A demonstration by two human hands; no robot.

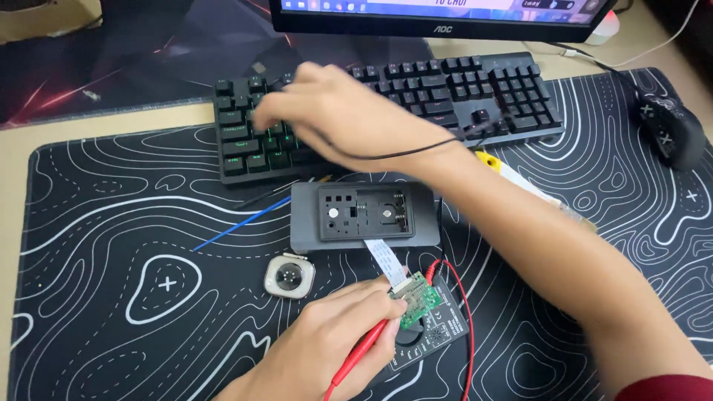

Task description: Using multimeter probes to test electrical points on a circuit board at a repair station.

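Nearest the camera, at six o'clock, the left hand [327, 349] pinches a red test probe [360, 356] between thumb and fingers, its tip set against a small green circuit board [416, 301]. That board rests on a dark multimeter [434, 330], from which a red lead [468, 327] loops toward five o'clock. A white ribbon cable [382, 260] runs from the board up to a grey device housing [364, 217] at centre, lying open-side up with its inner compartment exposed. At eight o'clock of the housing lies a small rounded-square watch case [290, 275], apart from both hands. A thin blue tool [238, 226] lies slanted at nine o'clock of the housing. All of this rests on a black desk mat [111, 245] with white contour lines.

Farther off, the right hand [327, 111] reaches across to eleven o'clock, fingers loosely curled over the left part of a black keyboard [460, 89]; motion blur prevents telling whether it grips anything. Its forearm crosses above the housing's right edge and hides part of a yellow-and-white tool [501, 167]. A dark mouse [672, 126] sits at two o'clock, a monitor [438, 18] at twelve.
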